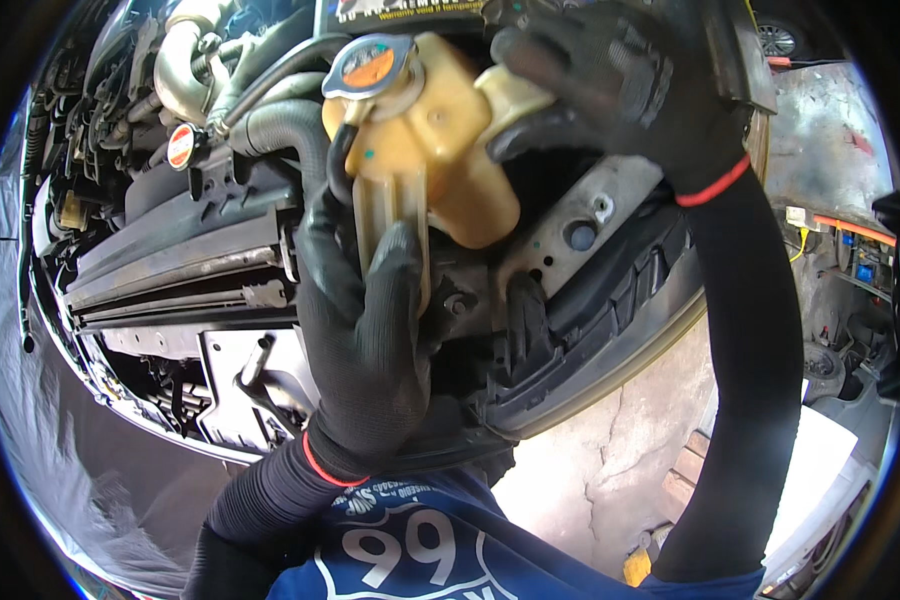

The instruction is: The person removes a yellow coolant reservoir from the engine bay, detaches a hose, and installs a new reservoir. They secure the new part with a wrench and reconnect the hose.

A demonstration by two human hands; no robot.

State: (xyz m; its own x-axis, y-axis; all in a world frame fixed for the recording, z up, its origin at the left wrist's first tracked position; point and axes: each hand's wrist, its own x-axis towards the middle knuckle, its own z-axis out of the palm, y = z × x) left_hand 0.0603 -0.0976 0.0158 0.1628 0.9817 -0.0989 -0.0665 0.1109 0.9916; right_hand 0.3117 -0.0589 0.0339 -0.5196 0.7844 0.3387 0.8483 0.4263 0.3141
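Observation:
A tan plastic reservoir (445, 140) with a silver-rimmed cap (365, 68) and a dark hose at the cap's neck sits at the top middle, held up over the engine bay. My left hand (360, 340), in a black glove, grips the reservoir's lower bracket from below, fingers wrapped along its sides. My right hand (610, 90), also gloved, is curled over the reservoir's upper right bracket, fingertips partly behind it. Under the reservoir's right side lies a grey metal plate (600, 200) with holes. A corrugated hose (275, 130) runs just left of the reservoir.
A radiator cap (181, 146) and metal pipe (180, 60) are at upper left, above the black radiator top (170, 240). A dark cover (60, 440) drapes the car's left side. At right, concrete floor (620, 440) holds a white board (820, 460) and cluttered tools.

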